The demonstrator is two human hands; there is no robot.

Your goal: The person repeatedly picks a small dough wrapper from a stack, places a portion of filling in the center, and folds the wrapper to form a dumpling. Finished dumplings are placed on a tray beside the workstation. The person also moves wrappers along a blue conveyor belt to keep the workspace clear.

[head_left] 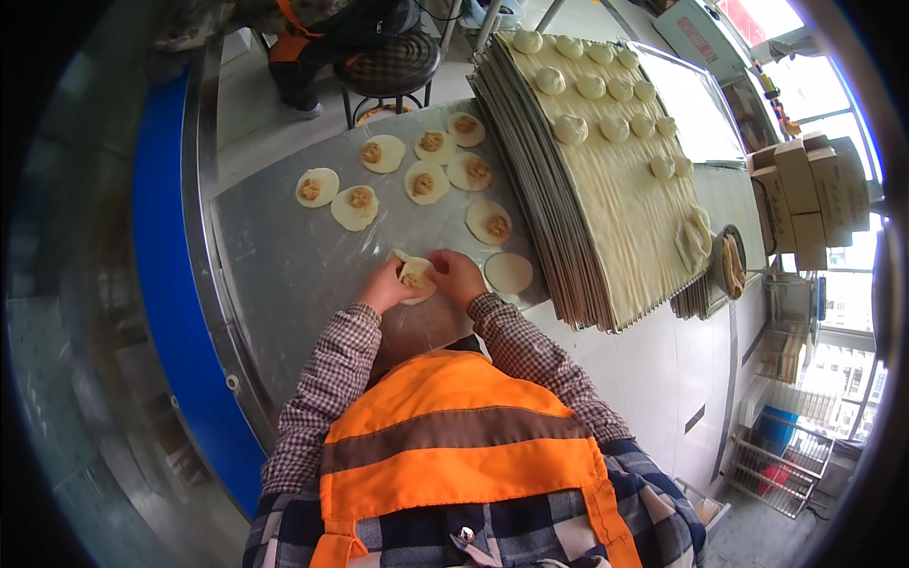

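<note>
1. Left hand (385, 286) and right hand (456, 276) meet over one filled wrapper (416, 278) on the steel table (284, 275), just in front of the person's chest.
2. Grip: both hands pinch the wrapper from either side, fingers curled in on its edge. Left thumb and fingertips press the left rim, right fingers cover the right rim. The dough is folded partway up around the filling; a brown filling patch shows in the gap between the hands.
3. Plain wrapper (508, 273), flat and unfilled, lies just right of the right hand, near the tray stack's edge.
4. Seven open wrappers with filling (427, 182) lie farther up the table in a loose cluster, well apart from the hands. Each is flat with a brown dab in the middle.
5. Tray stack (606, 237) stands right of the table area, many thin trays high. The top tray carries finished buns (592, 87) in rows along its far end, plus a few dough pieces (694, 239) near its right edge.
6. Bowl (731, 263) sits right of the stack; its contents are too small to tell.
7. Stool (390, 68) stands beyond the table's far edge, with another person's legs (301, 57) beside it.
8. Cardboard boxes (805, 194) are piled at far right by the window.
9. The person wears a checked shirt and an orange vest (454, 445).
</note>
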